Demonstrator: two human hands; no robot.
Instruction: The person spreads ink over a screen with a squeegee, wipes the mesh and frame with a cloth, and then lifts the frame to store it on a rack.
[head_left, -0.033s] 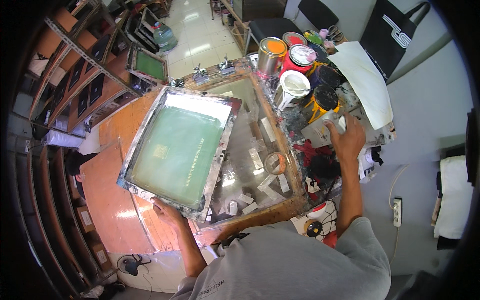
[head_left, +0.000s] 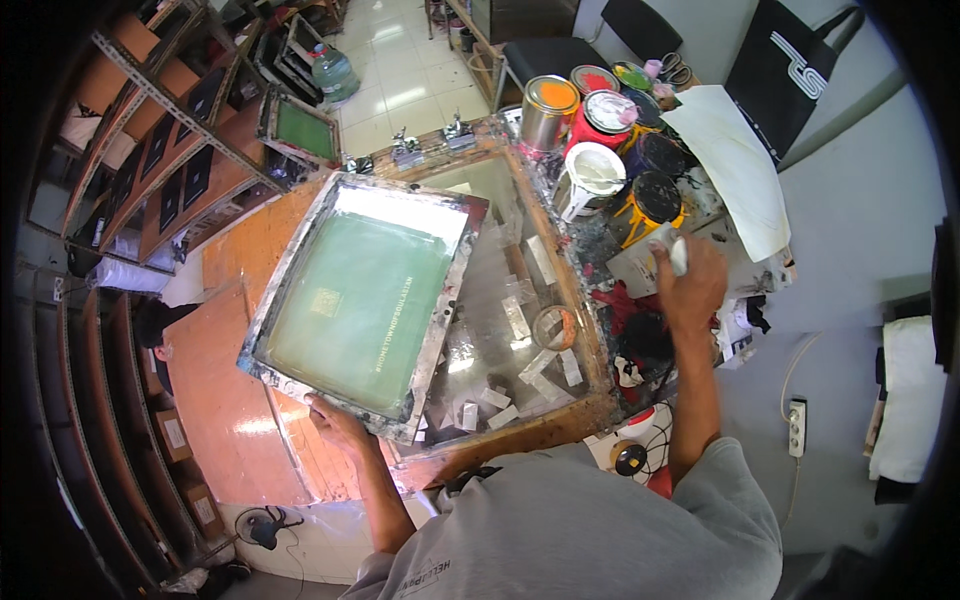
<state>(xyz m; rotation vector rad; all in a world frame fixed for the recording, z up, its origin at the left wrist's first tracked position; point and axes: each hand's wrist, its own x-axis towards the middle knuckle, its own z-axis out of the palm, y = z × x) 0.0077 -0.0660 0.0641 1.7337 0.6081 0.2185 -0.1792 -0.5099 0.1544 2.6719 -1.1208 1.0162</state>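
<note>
Head view, rectangular green screen [head_left: 350,300], left fingers [head_left: 322,412] on scuffed frame [head_left: 437,340]

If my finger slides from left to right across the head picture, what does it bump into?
Dark shelves, the frame with the green panel, the ring-shaped roll, the right hand, the white power strip, the hanging white cloth.

A green framed screen [head_left: 350,300] sits askew over the worktop [head_left: 515,432], the left hand [head_left: 338,425] at its near edge. Right of the screen lie pale strips [head_left: 515,317]; farther right, the right hand [head_left: 692,280] holds a small whitish object [head_left: 679,256]. Beyond the screen's upper right stands a white tub [head_left: 594,170].
</note>
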